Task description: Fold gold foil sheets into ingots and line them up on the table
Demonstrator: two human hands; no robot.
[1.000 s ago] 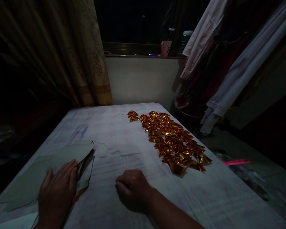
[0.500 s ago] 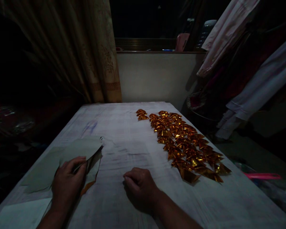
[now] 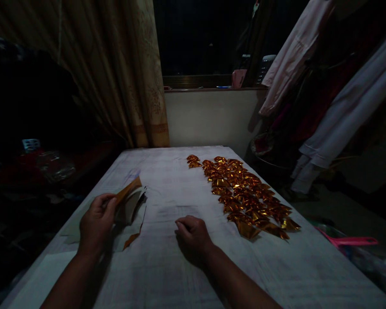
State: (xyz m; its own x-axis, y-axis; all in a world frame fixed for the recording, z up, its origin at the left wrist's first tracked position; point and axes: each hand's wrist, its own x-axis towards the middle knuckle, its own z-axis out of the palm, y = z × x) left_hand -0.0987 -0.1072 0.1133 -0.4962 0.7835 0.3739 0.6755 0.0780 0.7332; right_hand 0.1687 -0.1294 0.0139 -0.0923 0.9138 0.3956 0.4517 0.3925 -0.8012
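Note:
My left hand (image 3: 98, 219) pinches the edge of a sheet of gold foil paper (image 3: 131, 190), lifted and curling above a stack of pale-backed sheets (image 3: 133, 229). One lower corner of the stack shows gold. On the cloth to the right rests my right hand (image 3: 193, 236), its fingers curled together; whether anything is inside them is hidden. Beyond it lie many folded gold foil pieces (image 3: 246, 189) in overlapping rows along the table's right side. A small group of gold pieces (image 3: 193, 160) sits apart at the far end.
A pale checked cloth covers the table (image 3: 167, 266). Another pale sheet (image 3: 51, 270) lies at the near left. A pink cup (image 3: 239, 78) stands on the windowsill behind. Clothes (image 3: 334, 116) hang at the right, above a pink-handled object (image 3: 354, 241). A curtain (image 3: 141, 77) hangs behind at left.
My left hand has risen and lifted a sheet, so its gold side now shows. My right hand stays curled on the cloth. The camera view has tilted up and shifted slightly.

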